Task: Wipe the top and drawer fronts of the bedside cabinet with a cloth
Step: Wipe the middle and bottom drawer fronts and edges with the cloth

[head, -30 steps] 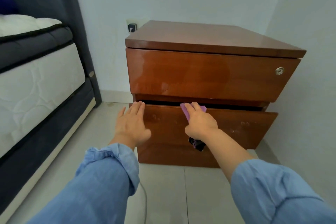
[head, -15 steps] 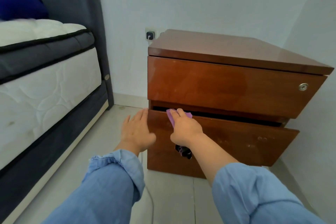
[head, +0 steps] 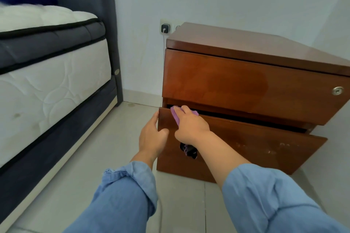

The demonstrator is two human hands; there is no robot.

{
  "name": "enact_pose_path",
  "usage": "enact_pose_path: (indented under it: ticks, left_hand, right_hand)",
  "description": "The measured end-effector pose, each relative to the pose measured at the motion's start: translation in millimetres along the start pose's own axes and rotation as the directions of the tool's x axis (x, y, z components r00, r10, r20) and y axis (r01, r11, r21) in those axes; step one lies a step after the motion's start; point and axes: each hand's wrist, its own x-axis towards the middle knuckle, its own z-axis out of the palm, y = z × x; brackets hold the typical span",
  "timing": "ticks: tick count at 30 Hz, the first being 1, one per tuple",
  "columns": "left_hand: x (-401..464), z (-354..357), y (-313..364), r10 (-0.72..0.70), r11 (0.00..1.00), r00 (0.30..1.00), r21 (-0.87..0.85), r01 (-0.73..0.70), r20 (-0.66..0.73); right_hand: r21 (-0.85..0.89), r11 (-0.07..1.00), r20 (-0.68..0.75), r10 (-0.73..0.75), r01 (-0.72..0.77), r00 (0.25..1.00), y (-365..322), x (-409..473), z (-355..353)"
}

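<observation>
A glossy brown bedside cabinet (head: 246,47) stands against the wall, with an upper drawer front (head: 246,89) and a lower drawer front (head: 255,147) pulled slightly out. My right hand (head: 189,126) presses a purple cloth (head: 175,117) against the upper left part of the lower drawer front, near its top edge. A dark bit of the cloth hangs below my wrist. My left hand (head: 151,136) grips the left edge of the lower drawer, thumb on the front face.
A bed with a white and grey mattress (head: 49,81) and dark frame stands on the left. A wall socket with a charger (head: 165,28) sits behind the cabinet's left corner. A round lock (head: 337,90) is on the upper drawer. Tiled floor (head: 117,157) lies between bed and cabinet.
My right hand has slid the cloth leftwards along the top of the lower drawer front. My left hand has moved onto the drawer's left edge. The view has shifted left.
</observation>
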Motion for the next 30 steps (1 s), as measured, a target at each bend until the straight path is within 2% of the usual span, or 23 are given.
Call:
enact_pose_path:
  ticks: [5,7,10,14,17,22,30]
  left_hand:
    - [6,0,-8,-0.059,0.987,0.998,-0.15,0.062,0.025]
    - [6,-1,-11,-0.066,0.986,0.996,-0.149,0.074,0.056]
    - [2,-3,-13,-0.034,0.998,0.996,-0.048,0.038,0.088]
    - [-3,-2,-13,-0.046,0.955,0.994,0.296,0.016,0.097]
    - [-6,1,-9,-0.07,0.897,0.987,0.442,-0.002,0.145]
    - [-12,19,-2,0.047,0.89,0.955,0.422,-0.174,0.292]
    - [-3,37,-2,0.217,0.801,0.946,0.51,-0.313,0.24]
  right_hand:
    - [-0.041,0.997,0.032,-0.06,0.062,0.998,-11,9,-3]
    - [-0.036,0.994,0.046,-0.104,0.105,0.994,-9,7,-10]
    - [0.024,0.978,0.022,-0.209,0.208,0.978,-1,-6,-18]
    - [0.203,0.944,-0.072,-0.252,0.261,0.965,16,-30,-6]
    - [0.214,0.969,-0.036,-0.12,0.125,0.992,45,-47,1]
    - [0.211,0.972,-0.067,0.116,-0.1,0.991,94,-63,-9]
    - [0.281,0.93,-0.096,0.272,-0.236,0.957,113,-46,-11]
